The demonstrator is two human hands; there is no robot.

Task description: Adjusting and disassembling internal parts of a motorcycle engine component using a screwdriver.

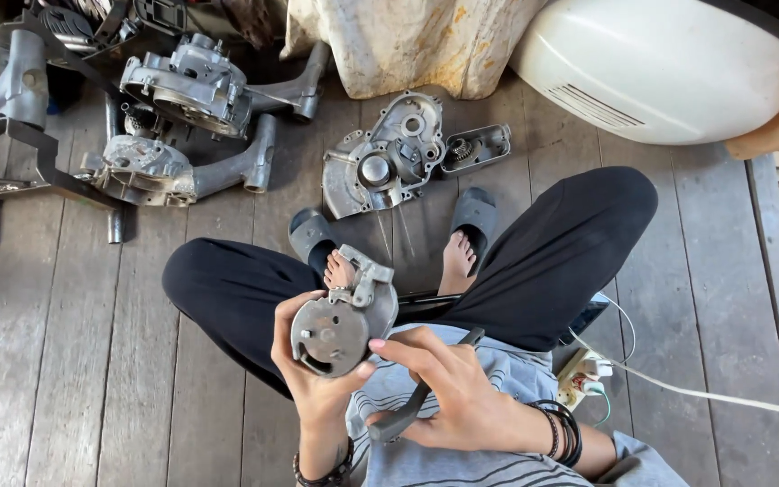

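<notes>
My left hand (304,374) grips a round grey metal engine part (343,320) from below and the left, holding it over my lap. My right hand (448,388) holds a dark tool handle (407,410) in its palm, and its forefinger reaches left to touch the lower right edge of the metal part. I sit cross-legged in black trousers (543,261), with bare feet in grey sandals (475,216).
A grey engine case cover (385,158) lies on the plank floor just past my feet. Larger engine casings (187,86) and a metal frame (11,99) sit at the back left. A white curved panel (669,68) is back right. A power strip with cable (588,370) lies at my right.
</notes>
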